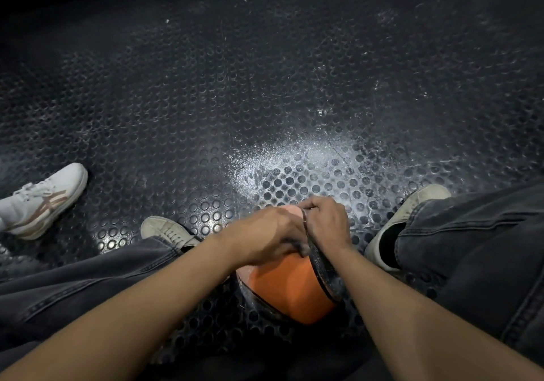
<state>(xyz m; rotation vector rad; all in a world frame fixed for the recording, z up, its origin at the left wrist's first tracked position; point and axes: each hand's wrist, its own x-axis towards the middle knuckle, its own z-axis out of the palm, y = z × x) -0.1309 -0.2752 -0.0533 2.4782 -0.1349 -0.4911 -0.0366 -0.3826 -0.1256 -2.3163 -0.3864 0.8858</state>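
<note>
An orange round pad (290, 292) stands on edge on the floor between my feet. A thin dark gritty disc (323, 268) leans against its right face, peeled partly away from the orange surface. My left hand (265, 235) lies over the top of the pad, its curled fingers pinching the disc's edge. My right hand (328, 221) grips the disc's upper rim from the right, fingers curled over it. The top of the pad is hidden under both hands.
The black studded rubber floor (206, 100) has a patch of white dust (294, 154) just ahead of my hands. My shoes (167, 230) (412, 212) and dark jeans flank the pad. Another person's white shoe (44, 201) lies at the left.
</note>
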